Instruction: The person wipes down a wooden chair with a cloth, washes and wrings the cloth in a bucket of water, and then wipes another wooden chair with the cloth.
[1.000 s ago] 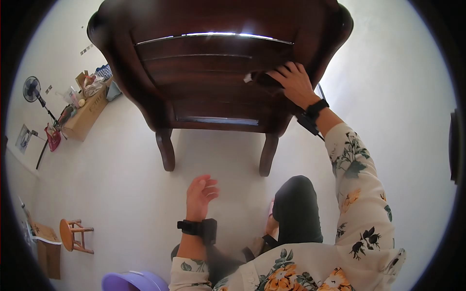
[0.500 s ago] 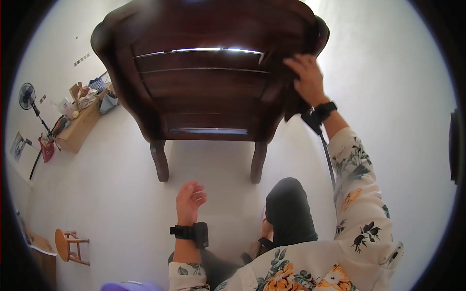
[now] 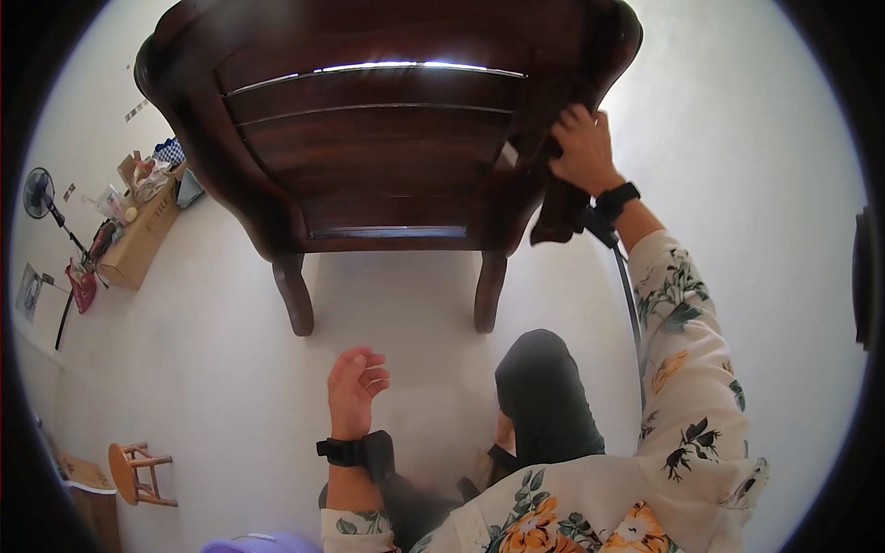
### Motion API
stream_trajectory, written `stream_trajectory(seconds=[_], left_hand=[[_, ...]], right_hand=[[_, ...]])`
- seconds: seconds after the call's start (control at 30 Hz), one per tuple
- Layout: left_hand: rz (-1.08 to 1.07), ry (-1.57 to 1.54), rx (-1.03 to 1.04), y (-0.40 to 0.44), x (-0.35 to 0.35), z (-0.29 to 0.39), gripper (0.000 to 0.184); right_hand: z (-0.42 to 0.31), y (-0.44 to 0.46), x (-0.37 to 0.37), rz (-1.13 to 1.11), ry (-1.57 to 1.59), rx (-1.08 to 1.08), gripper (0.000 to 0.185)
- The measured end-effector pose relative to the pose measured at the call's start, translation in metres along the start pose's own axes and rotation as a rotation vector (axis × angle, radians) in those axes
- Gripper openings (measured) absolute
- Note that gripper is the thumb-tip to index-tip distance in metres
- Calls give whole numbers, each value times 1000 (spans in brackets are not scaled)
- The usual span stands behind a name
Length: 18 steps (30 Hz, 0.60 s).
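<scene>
A dark, polished wooden chair (image 3: pixel 369 170) with slats and curved arms fills the upper middle of the view. At its right side my right hand (image 3: pixel 585 152) is closed on a dark brown cloth (image 3: pixel 559 214), pressed against the inner side of the arm. Part of the cloth hangs below my fingers; its colour nearly merges with the wood. My left hand (image 3: pixel 355 387) is in the air in front of the chair's left leg, palm turned inward, fingers loosely bent and apart, holding nothing.
At the left stand a fan (image 3: pixel 41 194), a long cardboard box (image 3: pixel 143 240) with items on top, and a red bag (image 3: pixel 81 288). A small wooden stool (image 3: pixel 138 472) and a purple bucket (image 3: pixel 258 544) are at lower left. My bent knee (image 3: pixel 546 396) is below the chair.
The chair appears larger and slightly higher in view. My right hand has shifted a little down along the arm with the cloth, and more of the cloth shows. My left hand has barely moved.
</scene>
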<state>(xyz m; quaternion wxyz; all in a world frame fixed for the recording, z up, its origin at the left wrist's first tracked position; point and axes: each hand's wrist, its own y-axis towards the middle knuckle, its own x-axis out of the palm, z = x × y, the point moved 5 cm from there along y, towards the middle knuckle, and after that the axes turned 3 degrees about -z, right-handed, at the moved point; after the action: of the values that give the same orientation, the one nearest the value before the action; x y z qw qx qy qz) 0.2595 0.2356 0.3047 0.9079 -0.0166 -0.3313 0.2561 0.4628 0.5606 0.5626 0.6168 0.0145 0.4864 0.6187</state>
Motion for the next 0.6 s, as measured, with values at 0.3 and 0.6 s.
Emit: stream_trajectory(seconds=[0.3,0.6], left_hand=[[7,17,-15,-1,4,2,22],[58,23,-4,1,-4,5,22]], right_hand=[[-66,-54,110,-483,-85,-181,17],[-121,-89,252,-886,-91,-63,26]])
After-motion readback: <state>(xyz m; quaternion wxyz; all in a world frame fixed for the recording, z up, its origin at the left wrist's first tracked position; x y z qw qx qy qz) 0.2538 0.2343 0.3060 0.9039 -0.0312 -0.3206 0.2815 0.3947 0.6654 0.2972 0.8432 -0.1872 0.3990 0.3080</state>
